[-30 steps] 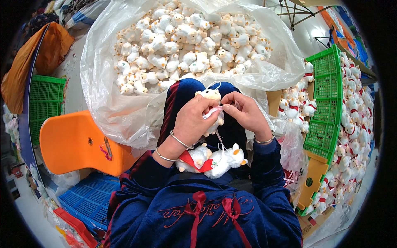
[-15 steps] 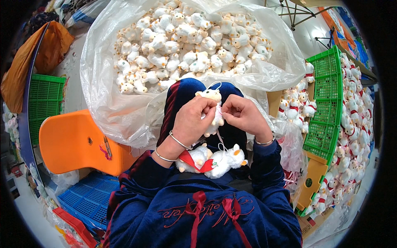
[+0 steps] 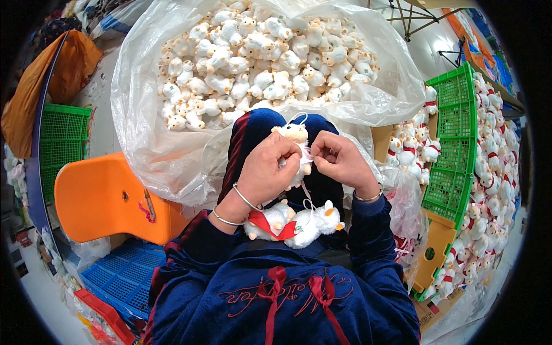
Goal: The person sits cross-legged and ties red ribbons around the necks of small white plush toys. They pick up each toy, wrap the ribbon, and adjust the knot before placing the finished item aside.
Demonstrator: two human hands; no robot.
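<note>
A small white plush animal (image 3: 296, 133) with a cream face and a hanging loop stands upright between my knees. My left hand (image 3: 265, 164) is closed round its side. A thin pale pink ribbon (image 3: 306, 154) lies across the toy's neck. Its end runs to my right hand (image 3: 345, 165), whose thumb and fingers are pinched on it at the toy's right side. On my lap, below both hands, lie two more white plush animals (image 3: 315, 225). A red strip of cloth (image 3: 275, 225) lies over the left one. My fingers partly hide the held toy's body.
Ahead, a large clear plastic bag (image 3: 138, 109) holds a heap of white plush toys (image 3: 247, 63). An orange chair (image 3: 92, 198) with small scissors (image 3: 150, 206) on it stands left. Green crates (image 3: 451, 138) and plush toys with red scarves (image 3: 491, 172) fill the right.
The ribbon between my hands is spread out a little more. My right hand has shifted very slightly right, and my left fingers have moved slightly over the toy. The lap toys stay put.
</note>
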